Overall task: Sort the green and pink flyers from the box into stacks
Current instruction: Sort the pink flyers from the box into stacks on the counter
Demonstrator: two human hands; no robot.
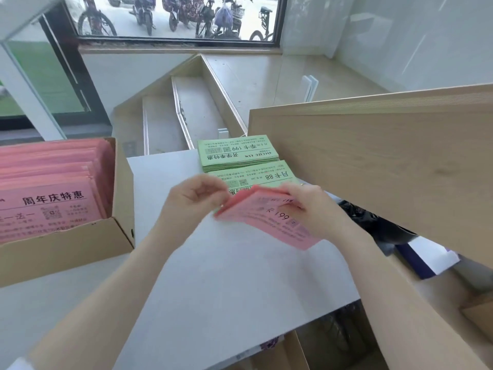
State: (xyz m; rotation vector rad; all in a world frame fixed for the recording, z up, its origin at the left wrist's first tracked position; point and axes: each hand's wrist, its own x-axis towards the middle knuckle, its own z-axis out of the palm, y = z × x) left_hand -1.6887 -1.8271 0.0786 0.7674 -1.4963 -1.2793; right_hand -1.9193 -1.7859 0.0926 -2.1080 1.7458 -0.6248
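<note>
Right hand [312,209] holding a bunch of pink flyers [269,217] over the surface [240,276], near the green stacks [237,153]. Left hand [192,198] curled, pinching its corner. Could slip and scatter if gripped loosely.

Head view, looking down, close over table [226,276]
</note>
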